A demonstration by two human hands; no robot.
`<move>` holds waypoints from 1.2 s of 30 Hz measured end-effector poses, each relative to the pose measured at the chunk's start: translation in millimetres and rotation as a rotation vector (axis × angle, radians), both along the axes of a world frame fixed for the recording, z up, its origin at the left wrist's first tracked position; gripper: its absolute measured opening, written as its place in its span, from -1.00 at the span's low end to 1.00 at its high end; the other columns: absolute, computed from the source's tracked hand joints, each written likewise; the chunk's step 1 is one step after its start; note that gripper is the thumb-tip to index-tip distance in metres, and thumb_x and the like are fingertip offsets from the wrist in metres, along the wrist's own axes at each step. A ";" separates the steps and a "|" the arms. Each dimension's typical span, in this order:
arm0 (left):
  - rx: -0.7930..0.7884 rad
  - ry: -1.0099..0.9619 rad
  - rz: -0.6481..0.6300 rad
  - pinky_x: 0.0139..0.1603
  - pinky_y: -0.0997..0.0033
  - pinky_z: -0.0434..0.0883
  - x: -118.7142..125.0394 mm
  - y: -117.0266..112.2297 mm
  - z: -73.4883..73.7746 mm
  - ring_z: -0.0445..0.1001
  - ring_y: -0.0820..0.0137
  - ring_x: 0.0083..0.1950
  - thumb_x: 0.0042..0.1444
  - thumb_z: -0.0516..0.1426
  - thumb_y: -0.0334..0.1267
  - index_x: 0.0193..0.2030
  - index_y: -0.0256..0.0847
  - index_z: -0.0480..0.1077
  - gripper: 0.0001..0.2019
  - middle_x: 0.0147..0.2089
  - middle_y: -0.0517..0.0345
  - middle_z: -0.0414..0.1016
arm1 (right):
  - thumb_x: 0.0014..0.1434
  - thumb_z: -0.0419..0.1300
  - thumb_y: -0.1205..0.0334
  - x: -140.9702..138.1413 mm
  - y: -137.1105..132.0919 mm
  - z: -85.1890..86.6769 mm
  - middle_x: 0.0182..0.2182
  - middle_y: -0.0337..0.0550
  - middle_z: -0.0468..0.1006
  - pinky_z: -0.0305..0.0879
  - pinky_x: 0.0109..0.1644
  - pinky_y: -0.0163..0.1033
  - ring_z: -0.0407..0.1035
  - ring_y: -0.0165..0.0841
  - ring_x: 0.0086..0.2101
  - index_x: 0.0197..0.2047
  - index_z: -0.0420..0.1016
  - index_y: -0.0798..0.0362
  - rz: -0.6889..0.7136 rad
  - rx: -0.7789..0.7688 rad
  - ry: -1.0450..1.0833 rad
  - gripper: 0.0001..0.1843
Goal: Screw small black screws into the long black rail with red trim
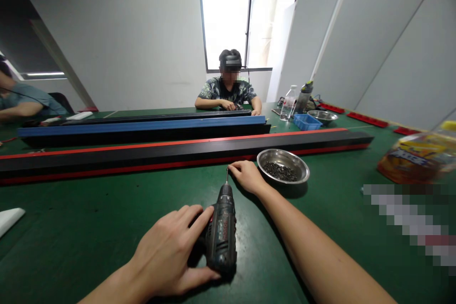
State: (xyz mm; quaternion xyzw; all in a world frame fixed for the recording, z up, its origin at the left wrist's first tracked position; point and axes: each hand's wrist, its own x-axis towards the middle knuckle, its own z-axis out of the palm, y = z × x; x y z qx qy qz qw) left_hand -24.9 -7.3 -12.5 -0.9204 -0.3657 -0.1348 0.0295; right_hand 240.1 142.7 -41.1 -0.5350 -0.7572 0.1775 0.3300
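Note:
My left hand [171, 251] grips the body of a dark cordless screwdriver [221, 228] that lies over the green table, its bit pointing away from me. My right hand [247, 175] pinches at the bit's tip, fingers closed on something too small to make out. Just right of that hand stands a steel bowl [299, 164] holding several small dark screws [281, 171]. A long black rail with red edges [178, 154] runs across the table just beyond the bit.
A second black rail with a blue top [142, 127] lies behind. A person sits opposite, hands on the far rail; another person's arm [21, 109] is at far left. Bottles [288, 103], a blue tray [307, 122], another steel bowl [322, 116], and a snack bag [416, 156] at right.

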 end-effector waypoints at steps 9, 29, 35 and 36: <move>-0.001 0.031 -0.008 -0.07 0.02 0.56 2.7 -1.4 7.3 0.59 -0.01 -0.01 0.19 0.17 0.42 0.42 -0.25 0.24 -0.10 0.18 -0.23 0.52 | 0.43 0.15 0.20 -3.3 -2.3 1.8 -0.21 -0.10 0.78 0.34 -0.10 -0.28 0.64 -0.23 -0.19 -0.19 0.78 0.02 -0.018 0.000 -0.038 -0.67; -0.063 0.043 0.031 0.02 0.00 0.53 2.6 -4.6 6.6 0.55 -0.01 0.05 0.18 0.17 0.43 0.46 -0.19 0.20 -0.08 0.24 -0.20 0.48 | 0.17 0.23 0.34 -5.6 -9.7 3.3 -0.13 -0.09 0.77 0.47 0.13 -0.21 0.64 -0.22 -0.12 -0.03 0.77 0.07 -0.106 0.026 0.105 -0.64; -0.106 0.025 0.052 0.13 -0.02 0.49 3.7 -7.1 11.2 0.52 -0.02 0.14 0.21 0.15 0.40 0.46 -0.14 0.20 -0.13 0.31 -0.17 0.46 | 0.19 0.23 0.33 -1.9 -7.6 2.9 -0.08 -0.13 0.76 0.51 0.13 -0.16 0.64 -0.22 -0.09 -0.02 0.77 0.01 0.013 -0.097 0.245 -0.65; -0.118 0.027 0.054 0.15 -0.02 0.49 4.2 -7.2 12.8 0.52 -0.02 0.15 0.21 0.15 0.40 0.46 -0.13 0.20 -0.14 0.32 -0.16 0.46 | 0.20 0.23 0.32 -1.2 -6.9 3.2 -0.08 -0.12 0.76 0.52 0.11 -0.16 0.64 -0.22 -0.11 -0.03 0.77 0.02 0.020 -0.122 0.269 -0.66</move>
